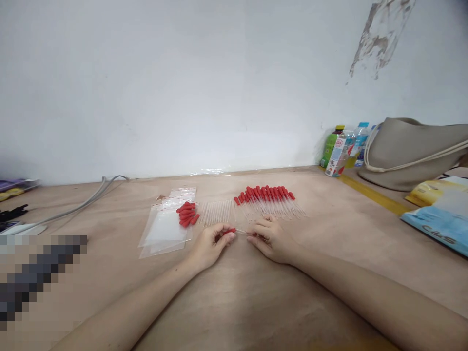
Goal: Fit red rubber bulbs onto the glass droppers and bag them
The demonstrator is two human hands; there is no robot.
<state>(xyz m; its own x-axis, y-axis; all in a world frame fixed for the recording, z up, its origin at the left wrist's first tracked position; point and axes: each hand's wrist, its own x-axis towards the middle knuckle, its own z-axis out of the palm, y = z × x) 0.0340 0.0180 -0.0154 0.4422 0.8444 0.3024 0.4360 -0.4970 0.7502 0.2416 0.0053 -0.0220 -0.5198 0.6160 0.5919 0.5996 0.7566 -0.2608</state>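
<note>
My left hand [209, 243] is closed on a red rubber dropper bulb [229, 231], pinched between thumb and fingers. A thin clear dropper tube [240, 231] reaches from the bulb across to my right hand [274, 240], whose fingertips pinch its other end. Just beyond my hands lies a row of bare clear tubes [216, 212]. Left of that row, a small heap of loose red bulbs [187, 213] rests on clear zip bags [164, 229]. Behind my right hand, several droppers with red bulbs [268, 194] on clear tubes are laid side by side.
Drink bottles [337, 151] and a grey-beige drawstring bag [413, 151] stand at the back right. Nearer on the right lies a blue and yellow tissue pack [438, 222]. A grey cable [80, 204] crosses the left side of the brown-covered table [234, 302], below a white wall.
</note>
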